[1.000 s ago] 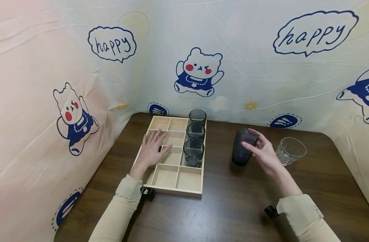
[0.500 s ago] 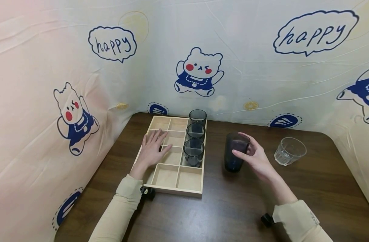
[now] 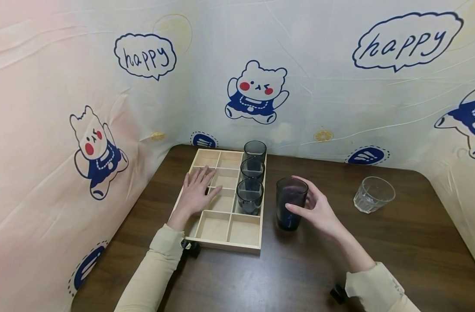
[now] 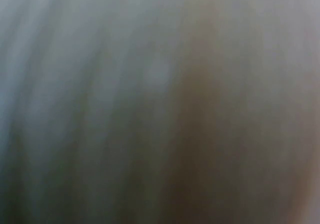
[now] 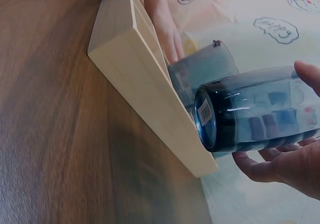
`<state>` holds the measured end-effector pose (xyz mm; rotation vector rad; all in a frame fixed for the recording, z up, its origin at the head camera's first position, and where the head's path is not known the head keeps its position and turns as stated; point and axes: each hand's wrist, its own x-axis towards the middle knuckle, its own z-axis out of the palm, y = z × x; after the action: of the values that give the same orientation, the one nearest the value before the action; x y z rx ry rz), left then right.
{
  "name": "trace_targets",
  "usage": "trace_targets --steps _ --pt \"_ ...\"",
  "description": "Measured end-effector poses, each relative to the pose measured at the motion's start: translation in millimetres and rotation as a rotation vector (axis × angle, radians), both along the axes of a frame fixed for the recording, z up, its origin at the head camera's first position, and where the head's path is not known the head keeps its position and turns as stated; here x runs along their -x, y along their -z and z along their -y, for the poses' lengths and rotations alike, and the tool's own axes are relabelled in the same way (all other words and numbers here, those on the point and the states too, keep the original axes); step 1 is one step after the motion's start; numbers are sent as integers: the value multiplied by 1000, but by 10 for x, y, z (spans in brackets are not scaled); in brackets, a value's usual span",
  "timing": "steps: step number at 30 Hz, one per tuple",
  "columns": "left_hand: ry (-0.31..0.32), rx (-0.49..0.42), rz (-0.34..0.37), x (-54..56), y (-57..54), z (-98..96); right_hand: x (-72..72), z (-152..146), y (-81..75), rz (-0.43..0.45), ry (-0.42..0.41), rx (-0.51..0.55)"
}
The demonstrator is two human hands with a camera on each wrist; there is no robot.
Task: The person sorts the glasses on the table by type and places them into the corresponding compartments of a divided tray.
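My right hand [image 3: 317, 211] grips a tall dark-tinted drinking glass [image 3: 289, 203] around its side, thumb in front and fingers behind. The glass is upright, just right of a divided wooden tray [image 3: 237, 248]. In the right wrist view a barcode sticker [image 5: 205, 112] shows on the base of the held glass. Three similar tinted glasses stand in the tray's right column: a back one [image 3: 255, 149], a middle one [image 3: 252, 168] and a front one [image 3: 250, 197]. My left hand [image 3: 194, 195] rests on the tray's left side with fingers spread. The left wrist view is only blur.
A clear, short tumbler [image 3: 373, 195] stands to the right on the brown wooden table [image 3: 295, 277]. Behind the table and at its sides hangs a printed cloth [image 3: 315, 95]. Each wrist carries a small black camera, such as the right one [image 3: 338, 294].
My right hand has carried the tinted glass leftward and toward me, closer to the tray, and the glass has turned from tilted to upright. The left hand has stayed in place.
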<state>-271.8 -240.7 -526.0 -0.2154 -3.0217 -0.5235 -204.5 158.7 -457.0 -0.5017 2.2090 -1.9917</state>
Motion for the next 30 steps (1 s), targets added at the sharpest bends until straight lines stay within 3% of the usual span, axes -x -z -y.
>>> trace_targets --steps 9,21,30 --pt "5 -18 13 -7 -2 3 -65 122 -14 -34 -52 25" --pt "9 -28 11 -8 -5 -4 -169 289 25 -15 -122 98" --pt "6 -16 4 -9 -10 -5 -188 407 89 -85 -208 222"
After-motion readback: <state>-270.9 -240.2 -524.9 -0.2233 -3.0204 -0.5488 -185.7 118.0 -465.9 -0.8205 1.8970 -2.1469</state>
